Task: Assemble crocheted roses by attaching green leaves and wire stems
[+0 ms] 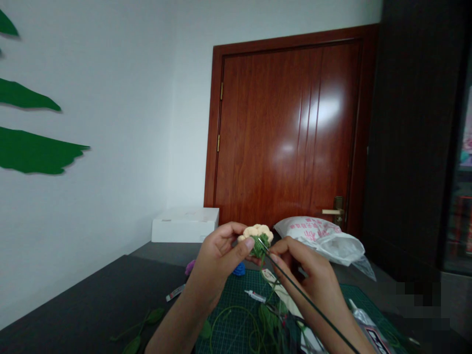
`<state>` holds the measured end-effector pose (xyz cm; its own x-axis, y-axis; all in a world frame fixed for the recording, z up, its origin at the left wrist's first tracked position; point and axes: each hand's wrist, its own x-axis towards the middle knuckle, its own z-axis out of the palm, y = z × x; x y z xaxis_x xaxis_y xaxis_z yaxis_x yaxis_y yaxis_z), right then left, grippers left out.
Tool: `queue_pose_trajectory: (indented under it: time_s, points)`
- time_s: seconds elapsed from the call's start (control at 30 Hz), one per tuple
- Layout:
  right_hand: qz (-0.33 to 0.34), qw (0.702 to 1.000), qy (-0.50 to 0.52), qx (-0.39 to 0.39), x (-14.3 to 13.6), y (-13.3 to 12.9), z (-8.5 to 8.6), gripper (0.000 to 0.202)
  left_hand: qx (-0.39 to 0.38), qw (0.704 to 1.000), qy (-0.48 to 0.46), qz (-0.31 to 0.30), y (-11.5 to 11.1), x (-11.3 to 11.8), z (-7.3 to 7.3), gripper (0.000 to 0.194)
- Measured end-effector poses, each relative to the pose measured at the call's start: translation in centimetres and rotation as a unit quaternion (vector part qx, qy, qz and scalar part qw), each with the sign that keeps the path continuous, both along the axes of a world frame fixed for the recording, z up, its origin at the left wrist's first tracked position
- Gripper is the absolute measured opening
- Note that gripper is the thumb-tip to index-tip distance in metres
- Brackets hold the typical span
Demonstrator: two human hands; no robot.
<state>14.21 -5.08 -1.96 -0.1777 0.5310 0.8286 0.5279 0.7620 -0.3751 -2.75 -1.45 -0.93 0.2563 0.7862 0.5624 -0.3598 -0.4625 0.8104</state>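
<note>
My left hand [224,255] pinches a crocheted flower [257,230] with cream petals and a green knitted base [259,245], thumb on the near side. My right hand [304,268] is closed around a thin, dark green stem wire [313,306] close to its upper end. That end shows a pale, shiny tip against the green base; whether it has entered the yarn I cannot tell. From there the wire slopes down to the lower right, past my right wrist. A short green strand hangs below the base.
Beneath my hands lies a green cutting mat [230,305] with a small white tube [255,296], green yarn and leaves [271,319]. Blue [239,269] and purple [190,267] pieces sit behind my left arm. A larger tube [363,314], a plastic bag [313,233] and a white box [184,225] surround the mat.
</note>
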Motion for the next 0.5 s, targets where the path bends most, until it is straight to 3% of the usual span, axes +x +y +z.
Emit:
queue_pose_trajectory:
  time_s: [0.23, 0.5]
  points:
    - [-0.044, 0.997, -0.049, 0.042, 1.4, 0.5, 0.2, 0.017, -0.003, 0.999, 0.021, -0.027, 0.0, -0.4, 0.1, 0.020]
    - [-0.200, 0.961, -0.149, 0.122, 2.1, 0.4, 0.2, 0.020, -0.002, 0.997, 0.071, -0.018, 0.3, -0.6, 0.2, 0.020]
